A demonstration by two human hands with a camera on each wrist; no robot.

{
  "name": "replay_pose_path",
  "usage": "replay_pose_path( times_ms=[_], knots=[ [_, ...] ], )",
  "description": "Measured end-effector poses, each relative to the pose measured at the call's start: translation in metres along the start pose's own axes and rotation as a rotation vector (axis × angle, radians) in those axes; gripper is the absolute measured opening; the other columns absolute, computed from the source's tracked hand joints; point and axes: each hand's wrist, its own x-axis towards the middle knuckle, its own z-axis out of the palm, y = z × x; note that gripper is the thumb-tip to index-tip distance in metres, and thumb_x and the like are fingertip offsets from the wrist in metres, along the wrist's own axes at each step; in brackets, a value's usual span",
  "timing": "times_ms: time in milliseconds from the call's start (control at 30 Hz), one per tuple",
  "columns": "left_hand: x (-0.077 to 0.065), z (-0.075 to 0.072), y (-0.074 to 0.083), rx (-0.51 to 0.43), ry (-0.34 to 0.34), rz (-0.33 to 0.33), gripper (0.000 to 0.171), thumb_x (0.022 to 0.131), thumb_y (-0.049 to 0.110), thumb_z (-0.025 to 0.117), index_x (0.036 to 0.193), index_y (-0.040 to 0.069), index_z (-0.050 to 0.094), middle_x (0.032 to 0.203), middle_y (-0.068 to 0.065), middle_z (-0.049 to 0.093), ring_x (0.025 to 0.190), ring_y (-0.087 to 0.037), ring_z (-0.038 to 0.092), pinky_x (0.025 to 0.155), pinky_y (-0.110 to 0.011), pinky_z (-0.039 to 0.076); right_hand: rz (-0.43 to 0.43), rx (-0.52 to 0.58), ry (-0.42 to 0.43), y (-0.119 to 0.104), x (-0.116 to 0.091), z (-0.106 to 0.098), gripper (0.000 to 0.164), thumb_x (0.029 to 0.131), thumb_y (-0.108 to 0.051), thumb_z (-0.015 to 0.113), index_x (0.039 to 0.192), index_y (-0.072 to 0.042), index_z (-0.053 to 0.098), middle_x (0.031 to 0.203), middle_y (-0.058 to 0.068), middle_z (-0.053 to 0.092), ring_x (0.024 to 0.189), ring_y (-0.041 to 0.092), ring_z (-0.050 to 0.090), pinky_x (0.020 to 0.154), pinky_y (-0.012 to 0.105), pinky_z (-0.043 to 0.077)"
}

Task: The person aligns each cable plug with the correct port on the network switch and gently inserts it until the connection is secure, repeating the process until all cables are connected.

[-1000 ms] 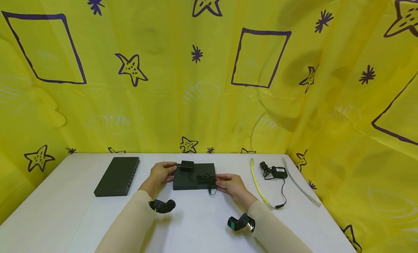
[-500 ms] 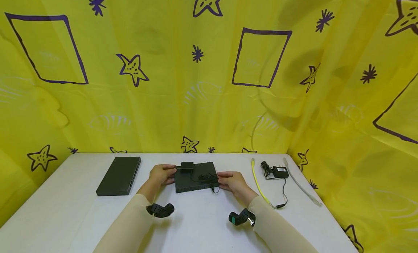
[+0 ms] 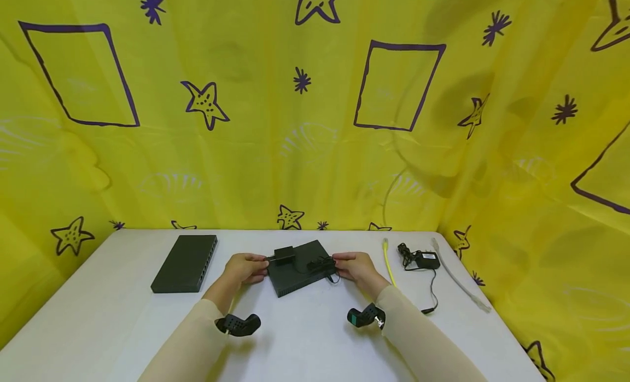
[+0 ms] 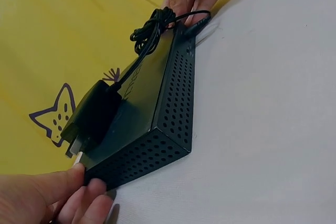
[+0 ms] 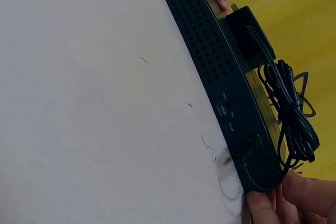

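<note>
A black network switch (image 3: 300,278) lies between my hands, turned at an angle. A black power adapter (image 3: 284,255) rests on top with its coiled cord (image 5: 291,111). In the right wrist view the cord's plug sits in the socket on the perforated side. My left hand (image 3: 248,268) grips the switch's left edge, thumb near the adapter's prongs. My right hand (image 3: 358,268) grips the opposite edge beside the cord, thumb above and fingers below. Whether the switch touches the table cannot be told.
A second black switch (image 3: 184,263) lies at left on the white table (image 3: 295,338). At right are a yellow network cable (image 3: 388,261), another black adapter (image 3: 427,260) with its cord, and a grey cable (image 3: 460,281). A yellow patterned curtain (image 3: 315,168) hangs behind.
Both hands have turned the switch, bringing its left front corner towards me and its right side farther back. The adapter and cord moved with it. The view has shifted slightly.
</note>
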Motion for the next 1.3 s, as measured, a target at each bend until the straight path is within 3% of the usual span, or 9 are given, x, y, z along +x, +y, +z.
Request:
replay_pose_path(
  times_ms=[200,467,567,767,933,1133,1300],
  knots=[
    [-0.006,-0.001,0.0,0.03,-0.016,0.003,0.033,0.089,0.0,0.07,0.118,-0.013,0.062,0.082,-0.006,0.07,0.071,-0.011,0.067,0.069,-0.028,0.061,0.013,0.01,-0.02,-0.002,0.003,-0.003,0.032,0.09,0.01,0.06,0.121,0.014,0.062,0.113,0.02,0.07,0.08,0.01,0.065,0.074,0.026,0.06],
    [0.0,-0.009,0.01,0.27,-0.073,0.004,0.029,0.092,0.006,0.068,0.116,-0.009,0.065,0.096,-0.014,0.069,0.079,-0.016,0.066,0.073,-0.028,0.061,0.04,0.032,-0.032,0.0,0.007,-0.002,0.031,0.091,0.01,0.06,0.121,0.014,0.062,0.114,0.022,0.069,0.081,0.011,0.066,0.076,0.027,0.06],
    [0.004,-0.01,0.012,0.316,-0.094,0.021,0.029,0.094,0.008,0.066,0.119,-0.007,0.065,0.1,-0.014,0.068,0.081,-0.016,0.064,0.075,-0.028,0.06,0.035,0.036,-0.031,0.001,0.006,-0.001,0.031,0.091,0.01,0.059,0.121,0.014,0.062,0.115,0.023,0.069,0.081,0.012,0.066,0.076,0.028,0.06],
    [0.01,-0.004,0.012,0.305,-0.088,0.004,0.025,0.094,0.006,0.066,0.116,-0.005,0.068,0.089,-0.007,0.065,0.074,-0.012,0.059,0.07,-0.025,0.06,0.04,0.054,-0.005,0.0,0.0,-0.001,0.031,0.093,0.008,0.058,0.123,0.015,0.059,0.118,0.025,0.067,0.084,0.013,0.066,0.081,0.03,0.06],
    [0.01,-0.001,0.013,0.286,-0.061,-0.031,0.023,0.093,0.007,0.066,0.114,-0.003,0.07,0.085,-0.004,0.064,0.074,-0.012,0.058,0.07,-0.024,0.059,0.096,0.073,0.021,-0.001,-0.011,-0.007,0.032,0.095,-0.002,0.061,0.123,0.014,0.06,0.108,0.018,0.071,0.086,0.013,0.067,0.084,0.031,0.059],
    [0.011,-0.001,0.013,0.295,-0.054,-0.03,0.023,0.093,0.007,0.067,0.113,-0.004,0.07,0.085,-0.005,0.064,0.074,-0.012,0.058,0.069,-0.023,0.059,0.125,0.073,-0.043,0.001,-0.027,-0.013,0.035,0.094,-0.002,0.063,0.124,0.015,0.059,0.101,0.015,0.073,0.082,0.013,0.068,0.081,0.029,0.06],
    [0.012,-0.001,0.012,0.297,-0.046,-0.025,0.023,0.092,0.008,0.068,0.112,-0.003,0.071,0.086,-0.005,0.065,0.074,-0.012,0.058,0.069,-0.023,0.059,0.089,0.076,-0.059,0.006,-0.034,-0.01,0.036,0.091,0.004,0.065,0.122,0.019,0.057,0.097,0.017,0.074,0.079,0.014,0.069,0.076,0.029,0.061]
  ],
)
